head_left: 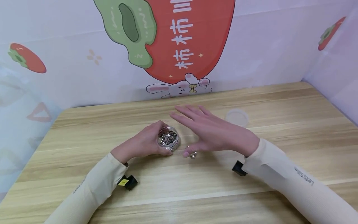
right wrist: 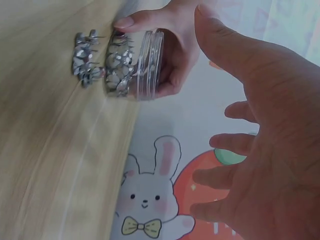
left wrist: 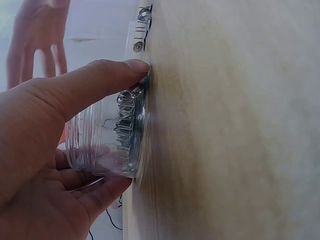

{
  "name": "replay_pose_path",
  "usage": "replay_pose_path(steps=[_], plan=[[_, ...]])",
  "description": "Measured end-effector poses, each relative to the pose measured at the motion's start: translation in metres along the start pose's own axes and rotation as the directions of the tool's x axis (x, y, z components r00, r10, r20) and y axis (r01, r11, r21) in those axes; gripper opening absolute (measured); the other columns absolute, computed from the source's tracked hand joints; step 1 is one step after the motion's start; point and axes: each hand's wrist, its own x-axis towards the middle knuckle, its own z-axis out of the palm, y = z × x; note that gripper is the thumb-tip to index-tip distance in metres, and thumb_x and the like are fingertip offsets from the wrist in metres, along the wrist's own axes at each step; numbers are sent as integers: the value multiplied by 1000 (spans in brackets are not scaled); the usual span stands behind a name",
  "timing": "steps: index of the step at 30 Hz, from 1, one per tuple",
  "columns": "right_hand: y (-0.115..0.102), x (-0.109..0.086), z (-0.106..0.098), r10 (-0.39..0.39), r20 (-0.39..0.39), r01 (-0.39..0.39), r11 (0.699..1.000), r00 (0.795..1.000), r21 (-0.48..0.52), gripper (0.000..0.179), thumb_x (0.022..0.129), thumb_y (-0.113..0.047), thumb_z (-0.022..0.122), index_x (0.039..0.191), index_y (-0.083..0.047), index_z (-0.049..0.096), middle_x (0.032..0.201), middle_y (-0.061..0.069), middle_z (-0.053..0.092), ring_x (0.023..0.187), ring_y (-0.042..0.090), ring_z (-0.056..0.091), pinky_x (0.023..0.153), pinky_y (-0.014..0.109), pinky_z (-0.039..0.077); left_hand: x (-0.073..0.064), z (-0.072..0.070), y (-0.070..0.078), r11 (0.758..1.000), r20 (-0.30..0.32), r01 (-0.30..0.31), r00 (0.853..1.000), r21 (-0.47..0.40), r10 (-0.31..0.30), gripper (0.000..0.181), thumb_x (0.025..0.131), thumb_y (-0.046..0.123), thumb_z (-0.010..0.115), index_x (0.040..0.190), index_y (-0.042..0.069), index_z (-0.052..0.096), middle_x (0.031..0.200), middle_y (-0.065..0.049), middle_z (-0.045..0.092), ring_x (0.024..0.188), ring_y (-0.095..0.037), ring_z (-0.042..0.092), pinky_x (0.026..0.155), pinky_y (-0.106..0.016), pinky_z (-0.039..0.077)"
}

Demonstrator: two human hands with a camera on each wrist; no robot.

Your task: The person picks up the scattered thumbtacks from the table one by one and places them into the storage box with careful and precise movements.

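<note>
My left hand point(head_left: 146, 140) grips a clear round jar point(right wrist: 150, 65) that stands uncapped on the table, thumb on one side and fingers around the other. Silver thumbtacks point(head_left: 167, 137) lie inside, covering the jar's bottom in the left wrist view. Just right of the jar is a small pile of loose thumbtacks point(right wrist: 85, 60) on the wood, partly hidden by my right thumb in the head view. My right hand point(head_left: 209, 132) hovers above that pile, fingers spread and straight, with nothing held.
A clear round lid point(head_left: 237, 117) lies flat on the table behind my right hand. The wooden tabletop point(head_left: 179, 193) runs back to a printed cloth backdrop point(head_left: 251, 56) with persimmons and a rabbit. A dark box-shaped device point(head_left: 130, 183) sits at my left wrist.
</note>
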Motion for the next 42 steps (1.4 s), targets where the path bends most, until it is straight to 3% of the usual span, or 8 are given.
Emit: replay_pose_path(steps=[5,10,17,22,26,32,42], plan=[[5,-12,-4,24,-8,-24,999,1000,26,102,75,-56,76,155,-25,21,161,1,25,148,24,23,121,56,13,1,1,-1,1000,-4,12,1000,-2,-12,76,65,34,88,123,4,48,120,-11,61,111,-24,58,99,-42,48],[3,-12,-4,45,14,-45,999,999,-10,83,79,-39,79,148,-21,39,147,1,47,136,24,43,117,51,28,0,1,0,1000,5,22,1000,-4,-22,77,66,35,88,124,4,47,121,-10,60,111,-23,58,99,-42,48],[1,-8,1,25,108,-26,1000,994,8,32,86,-19,73,117,-18,67,111,-2,68,100,15,63,97,41,48,-2,-1,-1,1000,-1,25,1000,-1,-25,77,66,36,88,123,5,47,121,-10,60,111,-23,57,99,-42,48],[2,-5,11,-25,154,19,999,988,45,9,88,-12,69,95,-18,72,87,-6,68,75,8,57,77,29,51,-2,0,-1,1000,1,27,1000,-3,-27,78,66,36,88,124,4,47,121,-10,60,112,-23,57,100,-42,47],[2,-3,20,-12,191,2,999,982,52,9,88,-10,70,85,-19,72,78,-9,65,69,6,53,68,23,48,-2,0,-1,1000,0,19,1000,-4,-19,77,66,36,88,123,3,48,121,-11,60,112,-24,57,100,-42,47],[3,-2,27,13,214,-22,999,977,39,13,88,-9,68,81,-19,72,78,-10,67,66,5,54,65,21,47,-1,0,-1,1000,-4,5,1000,7,-5,76,66,35,88,122,3,48,121,-11,62,113,-25,57,101,-43,47],[1,-1,22,8,179,-13,999,984,30,13,89,-9,67,82,-19,72,78,-10,66,67,5,54,67,22,47,-1,0,-1,1000,-2,8,1000,10,-8,76,66,36,88,122,3,48,120,-12,61,112,-25,57,100,-43,47]])
